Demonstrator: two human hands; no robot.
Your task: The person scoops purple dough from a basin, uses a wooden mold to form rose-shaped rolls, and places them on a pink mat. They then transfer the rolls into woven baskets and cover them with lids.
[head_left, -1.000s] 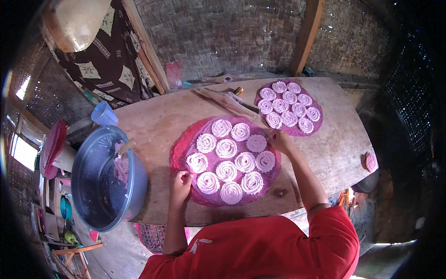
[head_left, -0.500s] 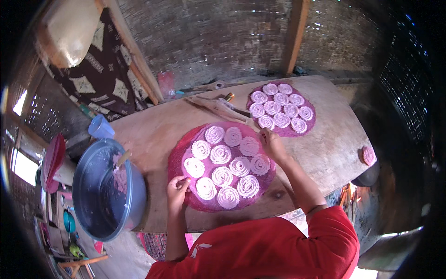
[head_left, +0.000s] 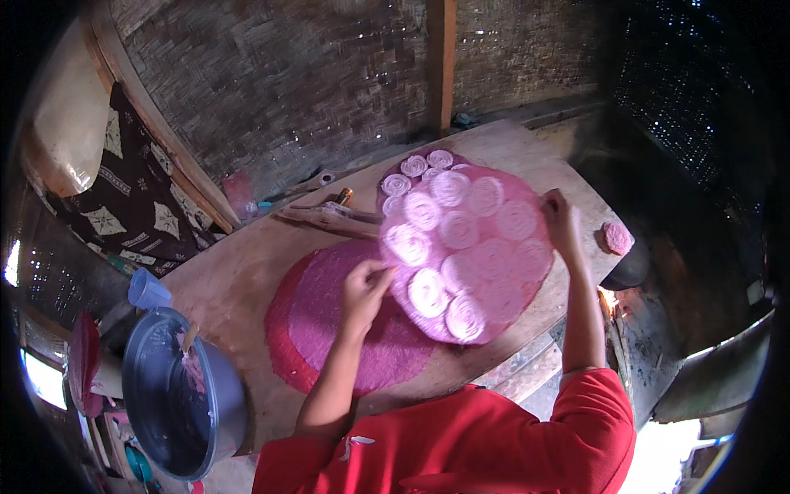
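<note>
A round pink mesh sheet (head_left: 512, 186) is raised and tilted over the table, bearing several pale pink spiral rosettes (head_left: 428, 292) of piped strands. My left hand (head_left: 366, 290) pinches its left edge, and my right hand (head_left: 563, 221) grips the edge on the opposite side. Below and to the left lie bare, overlapping magenta and red round sheets (head_left: 329, 317). Behind the raised sheet, another sheet with rosettes (head_left: 396, 184) rests on the table, mostly covered from view.
A deep blue-grey tub (head_left: 224, 403) holding some pink dough stands at the left, beside a blue plastic cup (head_left: 149, 290). Wooden tools (head_left: 329, 217) lie at the table's back. A pink lump (head_left: 616, 238) sits on the right edge; fire (head_left: 609, 298) burns beyond it.
The rosette-covered sheet has been lifted off the bare sheets and carried right, toward the other filled sheet. Both my hands moved right with it, and the view has shifted.
</note>
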